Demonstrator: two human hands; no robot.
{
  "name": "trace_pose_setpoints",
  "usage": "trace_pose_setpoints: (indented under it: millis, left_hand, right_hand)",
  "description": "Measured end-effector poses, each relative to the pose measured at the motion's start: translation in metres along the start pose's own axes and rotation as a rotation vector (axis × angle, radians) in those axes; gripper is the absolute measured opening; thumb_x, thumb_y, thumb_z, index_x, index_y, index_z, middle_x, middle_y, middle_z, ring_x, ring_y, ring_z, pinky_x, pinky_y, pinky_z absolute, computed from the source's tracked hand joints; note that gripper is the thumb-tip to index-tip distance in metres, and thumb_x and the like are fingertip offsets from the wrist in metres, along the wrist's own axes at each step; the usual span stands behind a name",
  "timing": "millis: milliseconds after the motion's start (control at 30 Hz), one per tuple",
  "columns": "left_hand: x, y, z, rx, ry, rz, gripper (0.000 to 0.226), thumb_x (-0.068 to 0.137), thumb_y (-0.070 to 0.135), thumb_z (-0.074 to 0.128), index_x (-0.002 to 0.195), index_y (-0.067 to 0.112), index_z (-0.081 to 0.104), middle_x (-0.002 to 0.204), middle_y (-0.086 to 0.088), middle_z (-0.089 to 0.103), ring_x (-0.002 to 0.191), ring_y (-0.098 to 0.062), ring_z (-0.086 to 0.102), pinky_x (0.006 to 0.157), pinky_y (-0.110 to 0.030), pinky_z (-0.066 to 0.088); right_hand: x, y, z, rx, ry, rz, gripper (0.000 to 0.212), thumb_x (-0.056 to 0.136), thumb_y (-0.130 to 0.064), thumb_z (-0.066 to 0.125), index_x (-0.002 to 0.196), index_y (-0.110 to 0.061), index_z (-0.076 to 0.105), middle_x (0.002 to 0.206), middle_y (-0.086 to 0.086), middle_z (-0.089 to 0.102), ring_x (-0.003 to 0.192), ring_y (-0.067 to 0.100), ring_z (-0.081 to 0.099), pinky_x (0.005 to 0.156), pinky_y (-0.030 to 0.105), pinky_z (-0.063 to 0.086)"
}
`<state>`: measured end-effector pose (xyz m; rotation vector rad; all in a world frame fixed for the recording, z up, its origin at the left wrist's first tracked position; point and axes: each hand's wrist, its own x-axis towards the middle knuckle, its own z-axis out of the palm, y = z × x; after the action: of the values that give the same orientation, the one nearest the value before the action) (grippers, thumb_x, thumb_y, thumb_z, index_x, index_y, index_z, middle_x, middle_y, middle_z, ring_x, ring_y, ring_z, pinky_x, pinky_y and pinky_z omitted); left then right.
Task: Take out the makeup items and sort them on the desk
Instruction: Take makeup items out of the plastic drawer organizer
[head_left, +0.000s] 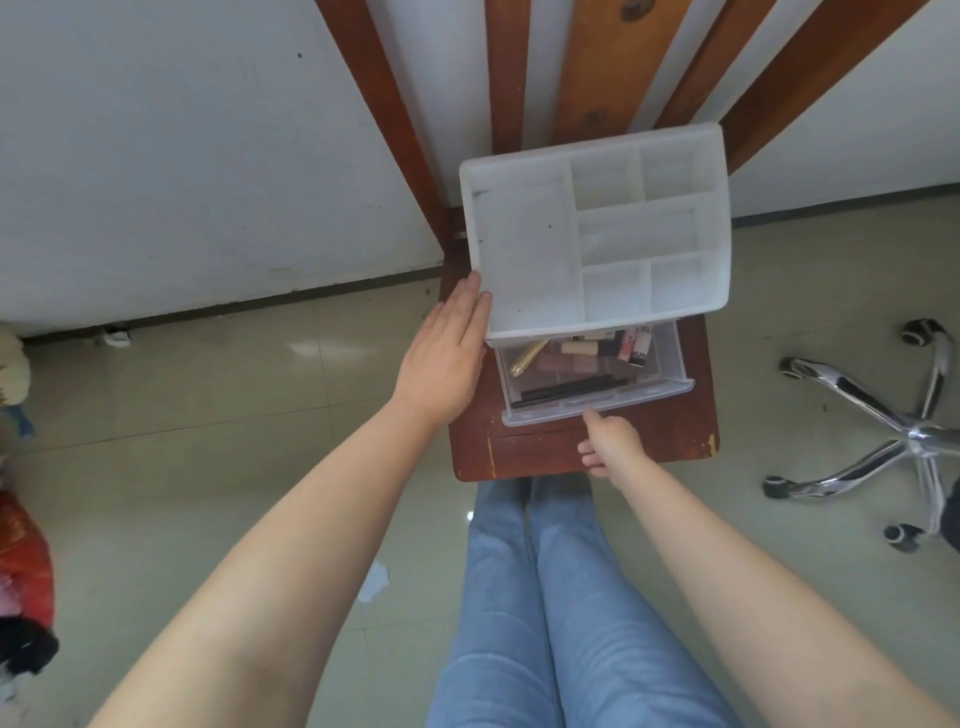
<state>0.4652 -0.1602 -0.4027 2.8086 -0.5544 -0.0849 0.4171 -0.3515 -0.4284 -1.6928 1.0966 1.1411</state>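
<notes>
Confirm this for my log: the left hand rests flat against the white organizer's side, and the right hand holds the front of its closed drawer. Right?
Not quite. The head view shows the drawer pulled open, makeup visible inside. The left hand lies flat against the white organizer; the right hand is at the drawer's front.

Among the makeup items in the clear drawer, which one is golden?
The shiny gold tube at the left end of the clear plastic drawer, lying tilted. The others there look pink, beige, brown or black.

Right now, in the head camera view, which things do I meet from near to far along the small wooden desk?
Right hand → clear drawer pulled open, black pencil near its front → white organizer with empty compartments.
</notes>
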Motion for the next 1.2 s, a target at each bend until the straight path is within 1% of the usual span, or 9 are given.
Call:
trace_pose_setpoints:
  millis: [100, 167, 233, 367, 500, 667, 833, 967, 1200]
  left_hand:
    - [-0.014, 0.010, 0.007, -0.065, 0.021, -0.021, 0.050, 0.072, -0.002, 0.048, 0.120, -0.010, 0.039, 0.122, -0.039, 0.050, 0.107, -0.049, 0.057, 0.083, -0.051, 0.050]
    - [-0.023, 0.017, 0.012, -0.087, 0.029, -0.019, 0.053, 0.069, -0.004, 0.045, 0.121, -0.007, 0.037, 0.123, -0.039, 0.050, 0.108, -0.048, 0.057, 0.084, -0.049, 0.050]
    - [-0.028, 0.022, 0.018, -0.093, 0.032, -0.036, 0.052, 0.070, -0.001, 0.036, 0.122, -0.007, 0.037, 0.123, -0.037, 0.051, 0.110, -0.046, 0.056, 0.084, -0.048, 0.051]
    - [-0.026, 0.021, 0.030, -0.072, 0.110, -0.050, 0.054, 0.069, 0.002, 0.033, 0.122, -0.008, 0.037, 0.123, -0.037, 0.051, 0.117, -0.041, 0.046, 0.085, -0.046, 0.051]
    - [-0.023, 0.021, 0.039, -0.080, 0.187, -0.011, 0.052, 0.070, -0.002, 0.032, 0.121, -0.012, 0.035, 0.124, -0.040, 0.044, 0.119, -0.039, 0.033, 0.086, -0.049, 0.048]
    - [-0.026, 0.019, 0.047, -0.082, 0.188, -0.008, 0.051, 0.072, -0.005, 0.031, 0.123, -0.014, 0.033, 0.128, -0.038, 0.034, 0.121, -0.041, 0.030, 0.090, -0.051, 0.044]
    - [-0.026, 0.018, 0.045, -0.054, 0.174, -0.020, 0.053, 0.072, -0.004, 0.031, 0.125, -0.012, 0.031, 0.131, -0.031, 0.025, 0.122, -0.039, 0.028, 0.091, -0.051, 0.044]
    - [-0.029, 0.026, 0.040, -0.032, 0.128, -0.075, 0.055, 0.069, -0.002, 0.034, 0.123, -0.011, 0.035, 0.127, -0.036, 0.043, 0.119, -0.037, 0.032, 0.085, -0.050, 0.049]
    - [-0.022, 0.028, 0.027, 0.009, 0.023, -0.086, 0.056, 0.067, 0.000, 0.033, 0.122, -0.011, 0.036, 0.122, -0.039, 0.049, 0.117, -0.037, 0.033, 0.083, -0.050, 0.050]
  right_hand:
    - [-0.009, 0.002, -0.010, -0.536, 0.122, -0.335, 0.026, 0.093, -0.021, 0.041, 0.077, -0.006, 0.055, 0.088, 0.015, 0.060, 0.086, 0.030, 0.058, 0.074, 0.034, 0.045]
    - [-0.008, -0.006, -0.016, -0.768, 0.218, -0.617, 0.022, 0.091, -0.014, 0.043, 0.102, -0.002, 0.057, 0.107, 0.016, 0.058, 0.106, 0.031, 0.052, 0.084, 0.035, 0.042]
    - [0.001, -0.022, -0.018, -0.963, 0.240, -0.776, 0.035, 0.090, -0.013, 0.046, 0.125, -0.004, 0.047, 0.125, 0.014, 0.049, 0.118, 0.030, 0.042, 0.096, 0.036, 0.036]
    - [0.029, -0.046, -0.011, -1.221, 0.282, -0.808, 0.059, 0.086, -0.014, 0.056, 0.139, -0.018, 0.030, 0.143, 0.014, 0.029, 0.133, 0.033, 0.026, 0.110, 0.044, 0.024]
    - [0.049, -0.053, -0.008, -1.309, 0.310, -0.735, 0.057, 0.085, -0.012, 0.056, 0.136, -0.017, 0.032, 0.144, 0.014, 0.028, 0.136, 0.036, 0.022, 0.112, 0.053, 0.013]
    - [0.052, -0.051, -0.003, -1.420, 0.282, -0.764, 0.051, 0.085, -0.002, 0.051, 0.133, -0.008, 0.035, 0.138, 0.021, 0.034, 0.127, 0.038, 0.034, 0.102, 0.047, 0.033]
    - [0.053, -0.050, -0.001, -1.518, 0.272, -0.837, 0.043, 0.084, 0.003, 0.048, 0.126, -0.007, 0.040, 0.128, 0.021, 0.044, 0.115, 0.037, 0.045, 0.092, 0.043, 0.041]
    - [0.054, -0.046, -0.006, -1.596, 0.256, -0.910, 0.046, 0.085, 0.005, 0.044, 0.130, -0.003, 0.038, 0.126, 0.021, 0.047, 0.115, 0.037, 0.046, 0.094, 0.042, 0.040]
    - [0.050, -0.058, -0.010, -1.675, 0.232, -1.017, 0.034, 0.087, 0.005, 0.042, 0.119, -0.001, 0.046, 0.119, 0.019, 0.054, 0.112, 0.036, 0.051, 0.090, 0.041, 0.042]
